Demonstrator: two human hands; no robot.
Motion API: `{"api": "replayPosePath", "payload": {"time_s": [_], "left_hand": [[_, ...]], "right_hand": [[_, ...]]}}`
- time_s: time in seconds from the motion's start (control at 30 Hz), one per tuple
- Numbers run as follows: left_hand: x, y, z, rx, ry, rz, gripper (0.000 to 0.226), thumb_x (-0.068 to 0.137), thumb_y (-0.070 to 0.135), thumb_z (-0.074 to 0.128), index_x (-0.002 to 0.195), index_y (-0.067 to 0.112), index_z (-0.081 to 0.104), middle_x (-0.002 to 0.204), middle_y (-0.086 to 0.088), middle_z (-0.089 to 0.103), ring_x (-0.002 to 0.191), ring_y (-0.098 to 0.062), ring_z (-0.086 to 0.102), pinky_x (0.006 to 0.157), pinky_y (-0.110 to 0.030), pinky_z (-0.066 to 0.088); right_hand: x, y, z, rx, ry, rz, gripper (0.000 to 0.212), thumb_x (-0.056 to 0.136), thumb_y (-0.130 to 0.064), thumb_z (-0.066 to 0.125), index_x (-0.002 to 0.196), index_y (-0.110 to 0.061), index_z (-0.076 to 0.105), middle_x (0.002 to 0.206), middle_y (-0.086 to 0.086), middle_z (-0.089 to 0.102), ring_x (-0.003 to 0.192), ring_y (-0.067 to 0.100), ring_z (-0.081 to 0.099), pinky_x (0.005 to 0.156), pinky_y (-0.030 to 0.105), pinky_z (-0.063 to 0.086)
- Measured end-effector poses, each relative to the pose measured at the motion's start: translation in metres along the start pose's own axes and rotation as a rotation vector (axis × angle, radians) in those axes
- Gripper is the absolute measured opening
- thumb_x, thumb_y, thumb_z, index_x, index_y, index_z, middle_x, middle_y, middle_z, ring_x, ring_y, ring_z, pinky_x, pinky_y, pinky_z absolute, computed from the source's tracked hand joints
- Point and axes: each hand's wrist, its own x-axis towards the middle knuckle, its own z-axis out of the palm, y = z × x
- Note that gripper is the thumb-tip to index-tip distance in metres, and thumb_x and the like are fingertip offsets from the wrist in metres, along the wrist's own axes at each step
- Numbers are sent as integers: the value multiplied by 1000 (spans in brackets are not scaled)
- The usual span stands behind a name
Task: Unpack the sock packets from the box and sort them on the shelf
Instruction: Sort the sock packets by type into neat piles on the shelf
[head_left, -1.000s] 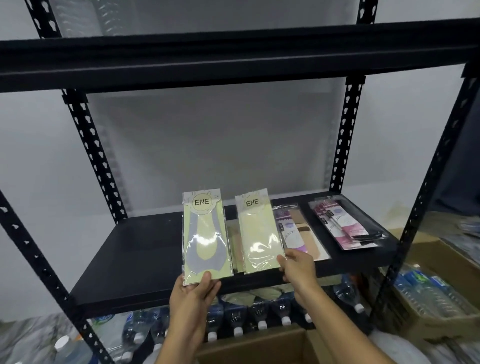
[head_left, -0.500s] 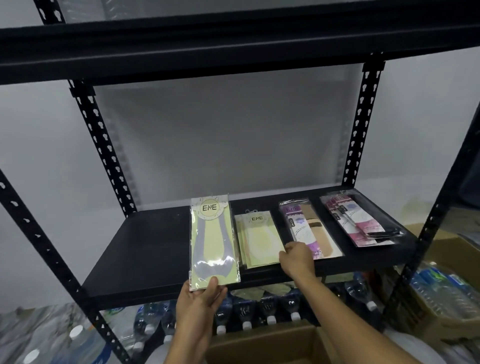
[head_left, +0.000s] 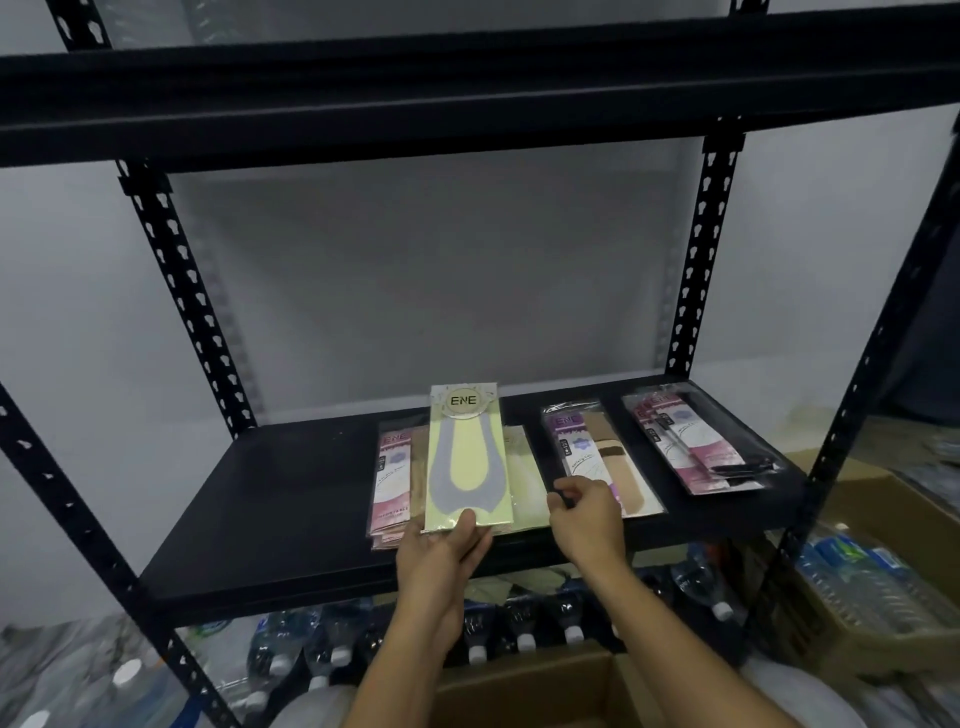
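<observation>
My left hand grips the lower end of a yellow ENE sock packet with a grey sock shape, upright over the black shelf. Pink packets fan out behind it on the left, seemingly in the same grip. My right hand hovers at the shelf front with fingers loosely curled and nothing visible in them. It sits between a plain yellow packet lying flat and a purple packet. Farther right lies a pile of pink-and-white packets. The open cardboard box is below my arms.
Black slotted uprights frame the shelf, and an upper shelf beam runs overhead. Water bottles stand in rows under the shelf. Another cardboard box with bottles sits at the lower right. The shelf's left half is bare.
My right hand has laid the plain yellow packet flat on the shelf and let it go. My left hand moved its packets right, over the shelf, showing pink packets behind the yellow one.
</observation>
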Motion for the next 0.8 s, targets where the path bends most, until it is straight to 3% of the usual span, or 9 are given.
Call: {"api": "replayPosePath", "payload": {"time_s": [0.07, 0.17, 0.23, 0.33, 0.43, 0.6, 0.73, 0.8], "left_hand": [[5, -5, 16, 14, -11, -23, 67, 86, -2, 68, 142, 9, 34, 105, -20, 69, 91, -29, 73, 70, -30, 61], [18, -17, 37, 44, 11, -59, 73, 87, -5, 66, 148, 5, 27, 110, -23, 66, 94, -31, 72, 76, -33, 61], [26, -26, 48, 74, 28, -85, 73, 88, -10, 62, 149, 5, 24, 104, -22, 67, 93, -33, 71, 74, -35, 62], [34, -37, 53, 168, 92, -100, 75, 89, -11, 60, 150, 6, 20, 97, -21, 65, 85, -29, 70, 69, -36, 61], [39, -42, 51, 346, 130, -58, 73, 88, -3, 67, 147, 5, 24, 103, -28, 65, 81, -28, 72, 57, -35, 61], [36, -34, 49, 760, 91, -3, 41, 89, 19, 70, 116, -1, 46, 70, -22, 69, 49, -29, 70, 42, -35, 56], [30, -29, 47, 992, 82, 19, 54, 88, 33, 70, 119, -2, 42, 57, -17, 66, 38, -22, 64, 36, -27, 49], [25, -28, 44, 1056, 86, 76, 59, 87, 36, 70, 122, 6, 33, 59, -16, 65, 32, -17, 59, 34, -23, 45]], "right_hand": [[0, 2, -4, 15, 7, -6, 16, 88, -14, 62, 104, -14, 66, 108, 6, 62, 83, 14, 59, 77, 25, 48], [-1, 7, -10, 39, 30, -11, 14, 88, -12, 62, 100, -14, 67, 93, -2, 64, 83, 14, 62, 77, 27, 50], [-2, 11, -14, 39, 45, -16, 11, 87, -11, 63, 97, -14, 67, 85, -8, 60, 81, 12, 62, 79, 29, 52], [-2, 19, -19, 24, 38, -21, 8, 87, -11, 62, 92, -18, 65, 96, 2, 62, 76, 5, 58, 70, 22, 48], [-1, 25, -23, 12, 34, -21, 7, 87, -14, 63, 90, -20, 65, 100, 3, 62, 76, 6, 59, 69, 21, 45], [-1, 28, -25, 23, 35, -32, 8, 86, -14, 63, 90, -20, 66, 100, 2, 62, 77, 5, 58, 70, 22, 44], [-2, 30, -20, 32, 0, -45, 11, 86, -13, 64, 94, -18, 68, 100, 2, 65, 82, 7, 60, 72, 20, 44], [-2, 31, -17, 29, -14, -42, 12, 86, -12, 64, 96, -16, 69, 100, 3, 66, 84, 10, 62, 75, 20, 45]]}}
